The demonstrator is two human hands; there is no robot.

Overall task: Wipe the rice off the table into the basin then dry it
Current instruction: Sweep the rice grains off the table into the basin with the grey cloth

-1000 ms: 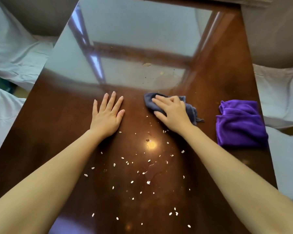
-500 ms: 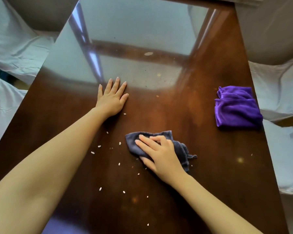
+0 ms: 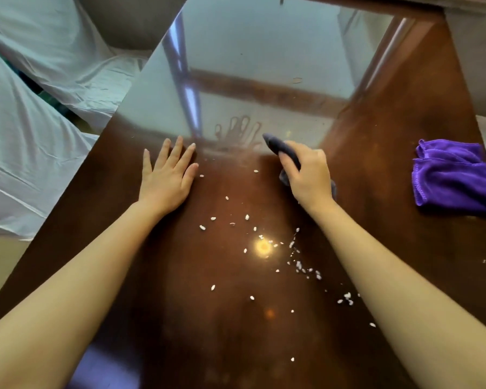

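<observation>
Table (image 3: 390, 153): dark glossy wood, strong glare at far end.
L hand (image 3: 166, 178): flat on table, fingers spread, holds nothing.
R hand (image 3: 309, 175): fingers curled shut round grey cloth (image 3: 281, 148), bunched; one end pokes out past thumb.
Rice (image 3: 264, 248): scattered grains, mostly nearer the person than both hands, betw. the forearms; thickest by R forearm. One grain just L of R fingers (image 3: 285, 158).
Purple cloth (image 3: 455, 178): folded, R side, well apart from R hand; prob. for drying.
Basin: not in view.
Risk 1: bunched cloth gives narrow contact, so grains may slip past.
Risk 2: fast sweep may flick grains off edge, missing basin.
Risk 3: R forearm hovers over grains; may drag or stick them.
</observation>
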